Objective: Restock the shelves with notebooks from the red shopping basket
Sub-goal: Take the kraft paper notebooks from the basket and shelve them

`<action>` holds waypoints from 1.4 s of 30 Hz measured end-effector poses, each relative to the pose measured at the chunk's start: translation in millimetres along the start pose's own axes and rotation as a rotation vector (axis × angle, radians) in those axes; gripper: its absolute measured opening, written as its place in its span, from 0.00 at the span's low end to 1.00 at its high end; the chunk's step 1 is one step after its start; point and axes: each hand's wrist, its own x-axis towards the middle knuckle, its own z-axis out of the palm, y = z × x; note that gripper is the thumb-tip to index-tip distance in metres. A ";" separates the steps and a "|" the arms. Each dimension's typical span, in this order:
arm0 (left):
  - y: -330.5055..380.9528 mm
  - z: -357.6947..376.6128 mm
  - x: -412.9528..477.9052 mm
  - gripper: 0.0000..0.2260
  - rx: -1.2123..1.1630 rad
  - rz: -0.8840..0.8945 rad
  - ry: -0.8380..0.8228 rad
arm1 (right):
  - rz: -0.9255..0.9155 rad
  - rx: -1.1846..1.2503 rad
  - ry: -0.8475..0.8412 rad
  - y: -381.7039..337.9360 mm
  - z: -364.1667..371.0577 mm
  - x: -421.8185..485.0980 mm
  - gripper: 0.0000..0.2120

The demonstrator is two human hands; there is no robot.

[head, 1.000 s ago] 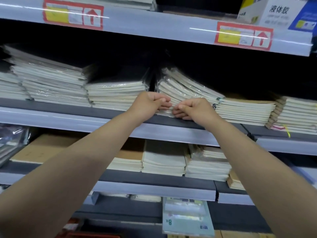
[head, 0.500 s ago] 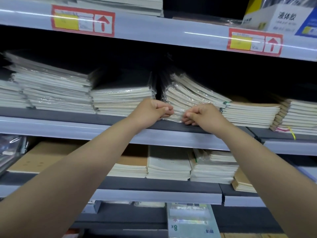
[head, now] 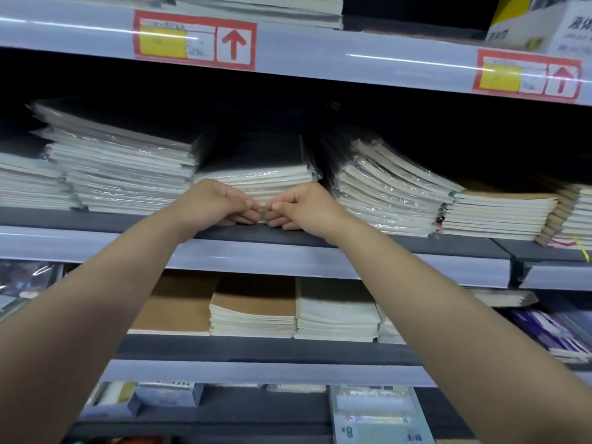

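A stack of plastic-wrapped notebooks with dark covers (head: 256,173) lies in the middle of the middle shelf (head: 400,245). My left hand (head: 221,203) and my right hand (head: 304,208) meet at the stack's lower front edge. Both have their fingers curled and pinch the bottom notebooks, with the knuckles nearly touching. To the right, another wrapped stack (head: 384,190) leans to the left. A taller wrapped stack (head: 121,174) stands to the left. At the bottom edge a red sliver (head: 128,439) shows; whether it is the basket I cannot tell.
Kraft-covered (head: 253,302) and white (head: 336,312) notebook stacks fill the shelf below. More cream stacks (head: 499,216) sit at the right. The upper shelf rail carries red-framed price labels (head: 195,40). A hanging packet (head: 378,415) is low at the right.
Both hands have shifted left, from the gap beside the leaning right stack to the front of the middle stack. The view has moved closer and lower.
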 end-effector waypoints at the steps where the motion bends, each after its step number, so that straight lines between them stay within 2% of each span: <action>1: 0.3 -2.2 3.5 0.07 -0.015 -0.016 -0.015 | -0.007 0.006 0.011 0.4 0.8 1.1 0.09; 9: 2.7 1.8 5.5 0.09 -0.023 -0.025 -0.011 | -0.027 -0.021 0.103 -4.1 7.3 -7.4 0.08; 12: 14.6 16.8 -4.9 0.08 -0.057 0.073 0.056 | -0.096 -0.088 0.169 -5.2 2.4 -29.7 0.08; 15: 33.2 44.4 -22.4 0.09 -0.149 0.168 0.098 | -0.132 0.005 0.267 5.0 -16.1 -71.7 0.10; 19: 50.3 99.0 -40.7 0.10 -0.306 0.174 -0.132 | -0.007 0.242 0.346 39.1 -49.7 -127.2 0.13; 23: 52.7 157.3 -45.2 0.10 -0.328 0.129 -0.323 | 0.114 0.307 0.334 77.7 -71.7 -159.2 0.11; 26: 54.9 188.7 -38.4 0.12 -0.304 0.095 -0.369 | 0.115 0.294 0.354 94.7 -100.8 -174.7 0.12; 33: 85.9 251.1 -28.4 0.11 -0.339 0.059 -0.270 | 0.063 0.279 0.418 111.5 -192.9 -194.3 0.12; 37: 118.1 271.9 -5.4 0.13 -0.279 0.164 -0.123 | 0.011 0.133 0.501 111.0 -240.9 -172.4 0.11; 42: 147.2 304.4 25.8 0.13 -0.149 0.175 -0.049 | 0.041 -0.095 0.311 129.6 -272.3 -144.9 0.11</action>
